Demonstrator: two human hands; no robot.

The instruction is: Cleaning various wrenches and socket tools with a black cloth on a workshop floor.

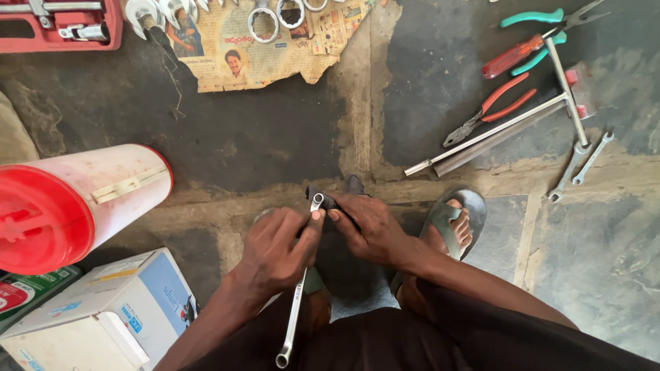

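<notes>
The left hand (278, 247) grips a ring spanner (297, 295) with closed fingers; the right hand (368, 227) pinches a dark part (328, 199). A white-blue box (103, 316) lies left, below a red-lidded jug (75, 203).

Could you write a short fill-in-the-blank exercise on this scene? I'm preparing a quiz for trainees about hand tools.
1. The left hand holds a long double-ended ring ____.
2. The right hand presses a small dark ____ against the tool's upper end.
3. The screwdriver lying on the floor at upper right has a ____ handle.
4. The large jug lying on its side at left has a ____ lid.

Missing words: spanner; cloth; red; red
</notes>
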